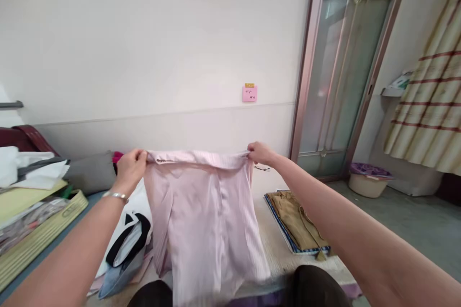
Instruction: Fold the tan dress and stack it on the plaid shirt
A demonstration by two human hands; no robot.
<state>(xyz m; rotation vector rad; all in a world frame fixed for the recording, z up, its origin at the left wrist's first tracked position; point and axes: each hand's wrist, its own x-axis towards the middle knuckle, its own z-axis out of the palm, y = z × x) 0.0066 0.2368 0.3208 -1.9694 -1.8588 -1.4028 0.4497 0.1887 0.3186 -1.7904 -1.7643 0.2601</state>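
Up in the air, a pale pink shirt (pixel 207 216) hangs spread between both hands: the left hand (pixel 130 169) is pinched shut on one top corner, the right hand (pixel 260 153) pinched shut on the other, arms stretched forward. Below it on the bed (pixel 277 249) lie a heap of clothes (pixel 124 244) at the left and folded tan trousers (pixel 297 223) at the right, with a pink note (pixel 249 93) stuck on the wall behind

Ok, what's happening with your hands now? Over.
Left hand and right hand pinch pale pink striped shirt by its top edge. Shirt hangs free. Folded tan trousers lie right.
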